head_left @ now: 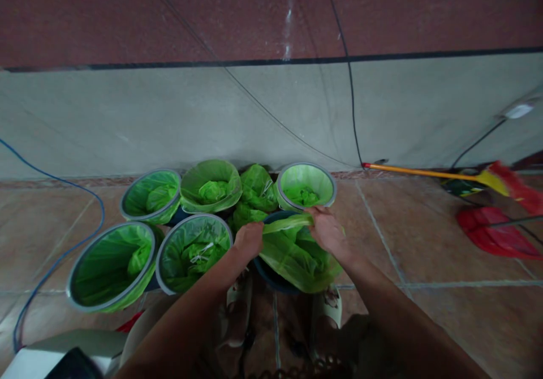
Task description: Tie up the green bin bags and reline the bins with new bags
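Observation:
A dark blue bin (271, 277) stands on the floor right in front of my feet. Over its mouth lies a green plastic liner bag (292, 254). My left hand (248, 240) is closed on the bag's left edge at the rim. My right hand (326, 229) is closed on the bag's far right edge, and the bag's top hem stretches between the two hands. Several other bins lined with green bags stand to the left and behind: one at the far left (111, 266), one beside my left hand (193, 252), one behind my right hand (305, 186).
A loose green bag (254, 195) sits among the bins. A grey wall (271, 113) runs behind them. A yellow-handled broom (428, 172) and a red dustpan (494, 232) lie at the right. A blue cable (63, 249) curves over the tiles at left.

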A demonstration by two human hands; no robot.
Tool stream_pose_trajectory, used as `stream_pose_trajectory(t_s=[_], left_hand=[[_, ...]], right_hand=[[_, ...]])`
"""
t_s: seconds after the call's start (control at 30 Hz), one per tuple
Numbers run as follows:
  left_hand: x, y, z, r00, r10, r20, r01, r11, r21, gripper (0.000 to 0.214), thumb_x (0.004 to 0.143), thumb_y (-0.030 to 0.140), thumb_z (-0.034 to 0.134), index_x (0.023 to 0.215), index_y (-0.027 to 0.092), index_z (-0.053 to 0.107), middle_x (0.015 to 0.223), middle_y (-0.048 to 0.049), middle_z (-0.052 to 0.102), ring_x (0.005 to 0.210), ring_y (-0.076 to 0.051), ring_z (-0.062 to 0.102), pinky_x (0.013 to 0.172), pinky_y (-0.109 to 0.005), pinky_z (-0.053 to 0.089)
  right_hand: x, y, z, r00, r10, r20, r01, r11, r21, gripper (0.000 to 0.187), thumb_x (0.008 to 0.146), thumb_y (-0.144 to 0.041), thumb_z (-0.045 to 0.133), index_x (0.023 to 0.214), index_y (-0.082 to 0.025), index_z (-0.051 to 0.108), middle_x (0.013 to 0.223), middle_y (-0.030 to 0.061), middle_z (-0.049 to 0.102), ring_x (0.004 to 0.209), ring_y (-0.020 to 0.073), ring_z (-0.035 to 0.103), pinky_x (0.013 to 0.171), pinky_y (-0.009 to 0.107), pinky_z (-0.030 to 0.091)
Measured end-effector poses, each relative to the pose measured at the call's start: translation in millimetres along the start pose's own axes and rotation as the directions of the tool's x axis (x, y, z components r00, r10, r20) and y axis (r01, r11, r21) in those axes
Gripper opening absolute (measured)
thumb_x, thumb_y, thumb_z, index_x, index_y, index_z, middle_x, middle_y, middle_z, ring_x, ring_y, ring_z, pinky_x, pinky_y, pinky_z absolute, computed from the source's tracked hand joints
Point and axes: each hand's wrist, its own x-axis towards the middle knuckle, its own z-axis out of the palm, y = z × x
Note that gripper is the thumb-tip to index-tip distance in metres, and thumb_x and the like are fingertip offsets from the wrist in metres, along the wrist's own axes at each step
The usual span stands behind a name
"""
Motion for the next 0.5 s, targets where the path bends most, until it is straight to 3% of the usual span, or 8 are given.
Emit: stream_pose_trajectory(t_s=[0.13,0.23,0.3,0.4,0.5], left_hand=[[-0.5,-9.2,-3.5,0.986,-0.041,0.164,0.033,0.998,0.046,0.028,0.085,0.016,0.052,0.106,0.011,0.070,0.111,-0.0193,0.071,0.108,-0.030,0.067,0.089,-0.039,0.055],[-3.1,-12.8,-5.0,0.960,-0.077,0.269,0.060,0.996,0.071,0.026,0.078,0.018,0.063,0.102,0.009,0.071,0.107,-0.0217,0.072,0.106,-0.035,0.068,0.086,-0.042,0.056],[-6.2,-11.9,-6.8,0.947,-0.075,0.313,0.056,0.996,0.068,0.043,0.069,0.022,0.076,0.109,0.010,0.069,0.110,-0.0207,0.071,0.108,-0.037,0.067,0.088,-0.044,0.055],[-10.2,-5.1,-9.9,0.980,-0.034,0.197,0.033,0.999,0.009,0.093,0.056,0.033,0.087,0.139,0.015,0.048,0.132,-0.0203,0.059,0.122,-0.039,0.057,0.098,-0.050,0.049],[-8.9,5.9,-9.2,0.993,0.104,-0.056,-0.109,0.989,-0.103,0.108,0.063,0.046,0.082,0.152,0.018,0.027,0.152,-0.0192,0.039,0.136,-0.038,0.042,0.108,-0.052,0.038]], right_hand=[[3.7,9.3,1.3,0.998,0.021,0.056,-0.020,1.000,-0.020,0.039,0.085,-0.015,0.056,0.124,-0.017,0.065,0.122,0.0137,0.065,0.112,0.0258,0.060,0.099,0.035,0.042],[6.6,9.5,-1.7,0.992,-0.012,0.122,0.016,0.999,-0.034,0.026,0.091,-0.019,0.050,0.105,-0.018,0.072,0.111,0.0113,0.070,0.108,0.0238,0.061,0.095,0.032,0.041],[7.5,5.8,-3.2,0.988,-0.028,0.152,0.034,0.999,-0.038,0.025,0.094,-0.021,0.047,0.095,-0.018,0.072,0.103,0.0103,0.071,0.102,0.0222,0.063,0.089,0.030,0.041],[5.5,-5.0,-2.3,0.982,-0.068,0.175,0.069,0.998,-0.005,0.029,0.097,-0.026,0.043,0.090,-0.018,0.069,0.090,0.0080,0.072,0.087,0.0183,0.065,0.080,0.027,0.040],[-0.8,-20.4,1.2,0.966,-0.196,0.167,0.188,0.980,0.063,0.029,0.098,-0.027,0.042,0.086,-0.018,0.068,0.085,0.0066,0.070,0.082,0.0168,0.063,0.078,0.026,0.039]])
